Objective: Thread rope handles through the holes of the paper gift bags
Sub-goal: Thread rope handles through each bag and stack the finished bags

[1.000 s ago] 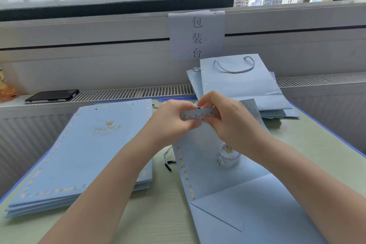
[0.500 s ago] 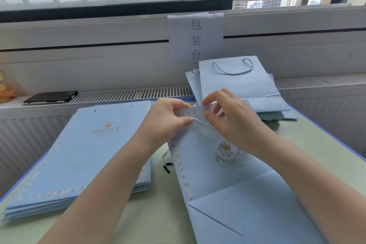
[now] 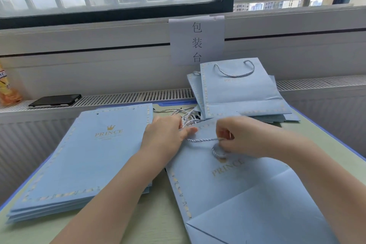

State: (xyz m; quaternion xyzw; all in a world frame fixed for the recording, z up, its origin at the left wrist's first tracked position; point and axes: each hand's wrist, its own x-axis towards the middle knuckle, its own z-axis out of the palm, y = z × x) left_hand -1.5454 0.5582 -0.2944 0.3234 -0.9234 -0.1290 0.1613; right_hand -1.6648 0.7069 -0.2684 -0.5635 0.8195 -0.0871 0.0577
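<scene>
- While a flat, matte pale-blue paper gift bag [image 3: 227, 180] lies on the pale green table [image 3: 162, 222], both bare hands work at its top edge.
- Left hand [image 3: 166, 134] rests on the bag's upper left corner, thumb stretched out straight along the paper edge, the other fingers curled over the rim; whether they hold anything underneath cannot be told.
- Right hand [image 3: 243, 136] sits just to the right of the left one, fingertips pinched together on a twisted silver-blue rope handle [image 3: 204, 140].
- From that pinch the rope runs in a thin taut line leftward to the left thumb, and a small loop of it curls just below the right fingers, above the gold "PRINCE" lettering.
- Loose twisted ropes [image 3: 188, 117] lie in a tangle just beyond the left hand's knuckles.
- Further beyond the right hand, a few finished bags [image 3: 237, 89] lean in a pile, the front one with a curved rope handle.
- Left of the left hand lies a neat stack of flat bags [image 3: 79, 156], gold-bordered, with a crown emblem.
- Far beyond, on the ribbed white ledge, sits a black phone [image 3: 55, 100], and a paper sign [image 3: 196, 39] hangs on the wall.
</scene>
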